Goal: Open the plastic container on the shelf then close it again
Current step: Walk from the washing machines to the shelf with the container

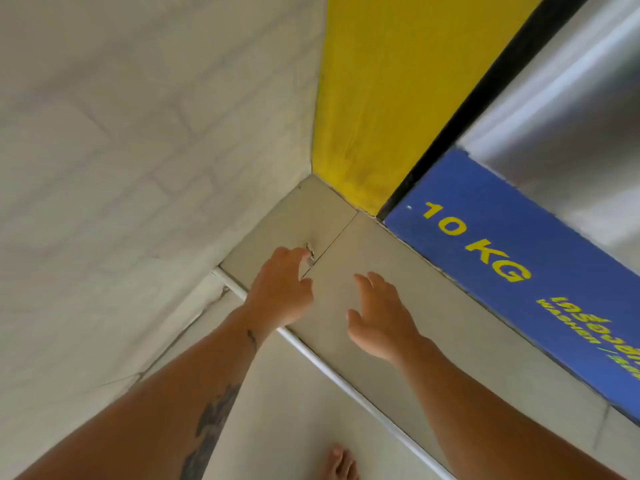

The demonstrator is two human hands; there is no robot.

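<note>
Both hands reach out over a tiled floor (363, 258) corner: the left hand (280, 292) and right hand (384, 320) are spread and empty, neither grip holding anything. No plastic container or shelf is in view, so its direction cannot be judged.

Tiled floor (363, 244), yellow wall (398, 81), blue sign (519, 289) (reading "10 KG"), white pipe (329, 372).

Both arms outstretched, left hand (280, 292) & right hand (381, 320) empty, fingers spread
</note>
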